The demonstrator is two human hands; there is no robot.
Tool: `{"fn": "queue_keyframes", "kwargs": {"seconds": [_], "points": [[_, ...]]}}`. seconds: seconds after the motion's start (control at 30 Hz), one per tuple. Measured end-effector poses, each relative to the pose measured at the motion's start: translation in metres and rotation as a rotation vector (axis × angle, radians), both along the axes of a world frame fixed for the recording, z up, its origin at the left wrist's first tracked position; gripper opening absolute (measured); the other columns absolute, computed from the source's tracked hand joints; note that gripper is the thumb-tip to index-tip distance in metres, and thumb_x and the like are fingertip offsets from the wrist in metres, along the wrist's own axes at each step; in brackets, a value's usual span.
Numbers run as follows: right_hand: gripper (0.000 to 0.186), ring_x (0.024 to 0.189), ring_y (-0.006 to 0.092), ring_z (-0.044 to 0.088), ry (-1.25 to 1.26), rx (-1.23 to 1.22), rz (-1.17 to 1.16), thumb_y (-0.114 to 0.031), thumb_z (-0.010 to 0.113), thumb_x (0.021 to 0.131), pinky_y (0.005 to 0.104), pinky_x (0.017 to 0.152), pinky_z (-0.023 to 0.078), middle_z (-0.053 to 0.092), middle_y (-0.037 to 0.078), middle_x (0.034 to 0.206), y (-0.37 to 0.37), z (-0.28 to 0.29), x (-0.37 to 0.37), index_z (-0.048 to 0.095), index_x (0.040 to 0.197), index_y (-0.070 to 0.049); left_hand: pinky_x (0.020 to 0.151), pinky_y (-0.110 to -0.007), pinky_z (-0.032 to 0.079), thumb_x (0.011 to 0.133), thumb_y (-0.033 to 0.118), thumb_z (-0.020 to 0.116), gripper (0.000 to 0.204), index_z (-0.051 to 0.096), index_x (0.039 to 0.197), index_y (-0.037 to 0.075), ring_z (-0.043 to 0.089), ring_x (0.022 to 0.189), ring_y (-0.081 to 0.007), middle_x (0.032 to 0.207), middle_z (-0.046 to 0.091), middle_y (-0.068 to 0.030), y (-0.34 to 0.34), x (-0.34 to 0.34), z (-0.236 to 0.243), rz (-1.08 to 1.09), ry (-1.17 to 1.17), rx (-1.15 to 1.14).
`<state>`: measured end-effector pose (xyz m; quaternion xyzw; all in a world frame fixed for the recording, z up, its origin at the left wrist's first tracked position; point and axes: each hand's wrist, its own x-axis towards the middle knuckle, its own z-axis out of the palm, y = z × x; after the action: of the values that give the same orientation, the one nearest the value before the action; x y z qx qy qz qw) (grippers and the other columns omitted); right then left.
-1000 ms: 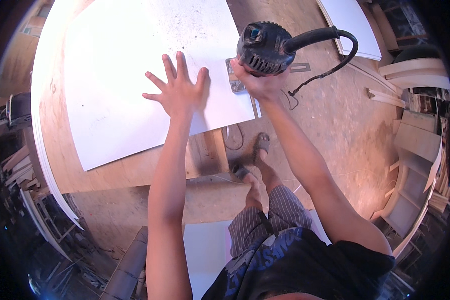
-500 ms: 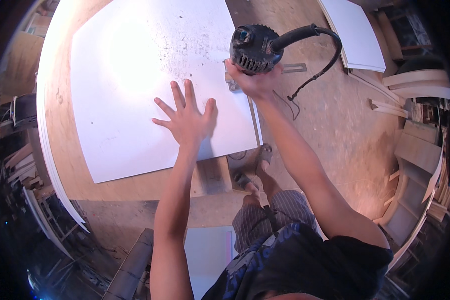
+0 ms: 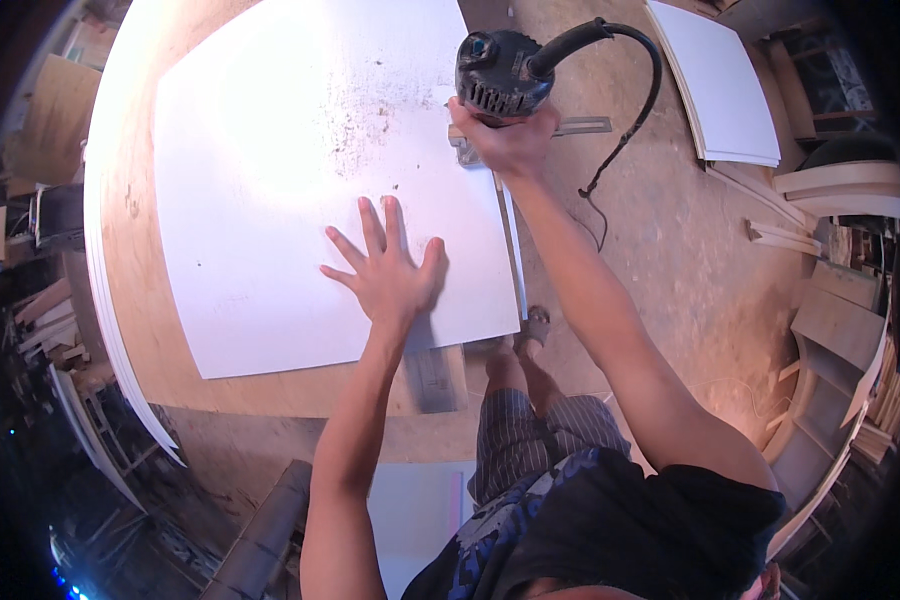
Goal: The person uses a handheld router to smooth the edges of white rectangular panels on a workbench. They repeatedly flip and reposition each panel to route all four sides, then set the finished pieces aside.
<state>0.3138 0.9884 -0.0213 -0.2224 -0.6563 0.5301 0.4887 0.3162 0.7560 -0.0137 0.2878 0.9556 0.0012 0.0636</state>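
Observation:
My left hand (image 3: 395, 275) lies flat on a large white board (image 3: 270, 280), fingers spread. My right hand (image 3: 515, 140) is wrapped around a black corded trim router (image 3: 500, 85) at the board's right edge. The router stands upright, and its metal base with a slotted guide bar (image 3: 582, 126) sticks out to the right. Where the bit meets the board is hidden. A narrow white strip (image 3: 520, 270) runs along the edge on the near side of the router. Dark dust specks are scattered over the board near the router.
Under the board is a wooden worktop (image 3: 260, 395). The black cord (image 3: 655, 90) loops out to the right. White panels (image 3: 725, 90) are stacked at the far right, near curved wooden pieces (image 3: 840, 185). Wood offcuts (image 3: 55, 320) crowd the left side. A dark roll (image 3: 260, 540) lies at lower left.
The router in my right hand has moved farther away along the board's right edge. My left hand stays flat on the board. My view has shifted, and my feet are closer together.

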Motion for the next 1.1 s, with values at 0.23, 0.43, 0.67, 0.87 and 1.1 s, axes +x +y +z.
{"fn": "queue_keyframes", "kwargs": {"seconds": [0.23, 0.43, 0.67, 0.87, 1.1], "points": [[0.054, 0.078, 0.0157, 0.07, 0.008, 0.072, -0.035, -0.02, 0.087, 0.061, 0.0296, 0.073, 0.057, 0.07, 0.006, 0.091, 0.026, -0.003, -0.034, 0.063, 0.107, -0.005, 0.101, -0.083, 0.003, 0.087, 0.065, 0.049, 0.085, 0.025, 0.158, 0.023, -0.003, 0.145, -0.0571, 0.166, 0.011, -0.0096, -0.003, -0.004, 0.0, -0.026, -0.015, -0.031], [0.052, 0.078, 0.0148, 0.07, 0.059, 0.143, -0.058, -0.018, 0.086, 0.063, 0.0288, 0.073, 0.056, 0.07, 0.006, 0.092, 0.048, 0.007, -0.064, 0.063, 0.108, -0.004, 0.099, -0.085, 0.004, 0.087, 0.068, 0.048, 0.087, 0.022, 0.158, 0.025, -0.005, 0.145, -0.0565, 0.167, 0.008, -0.0071, -0.004, -0.008, 0.0, -0.042, -0.034, -0.064], [0.048, 0.079, 0.0139, 0.069, 0.047, 0.069, -0.026, -0.016, 0.085, 0.066, 0.0285, 0.073, 0.056, 0.071, 0.005, 0.093, 0.08, 0.013, -0.107, 0.064, 0.108, -0.003, 0.098, -0.086, 0.004, 0.086, 0.064, 0.052, 0.088, 0.021, 0.159, 0.026, -0.005, 0.146, -0.0556, 0.167, 0.007, -0.0064, -0.004, -0.009, 0.003, -0.06, -0.04, -0.068], [0.037, 0.072, 0.0118, 0.068, 0.011, 0.076, -0.032, -0.016, 0.085, 0.068, 0.0279, 0.07, 0.056, 0.071, 0.003, 0.083, 0.113, 0.012, -0.147, 0.064, 0.096, -0.004, 0.097, -0.086, 0.002, 0.083, 0.063, 0.054, 0.09, 0.023, 0.158, 0.025, -0.006, 0.146, -0.0564, 0.167, 0.007, -0.0067, -0.004, -0.012, 0.002, -0.048, -0.094, -0.077], [0.02, 0.062, 0.0079, 0.065, 0.059, 0.126, -0.096, -0.01, 0.084, 0.072, 0.0259, 0.066, 0.055, 0.069, -0.001, 0.071, 0.146, 0.022, -0.193, 0.065, 0.079, -0.007, 0.099, -0.084, -0.002, 0.084, 0.063, 0.053, 0.087, 0.03, 0.156, 0.021, -0.005, 0.146, -0.0561, 0.167, 0.01, -0.0075, -0.006, -0.012, 0.002, -0.054, -0.104, -0.05]]}}
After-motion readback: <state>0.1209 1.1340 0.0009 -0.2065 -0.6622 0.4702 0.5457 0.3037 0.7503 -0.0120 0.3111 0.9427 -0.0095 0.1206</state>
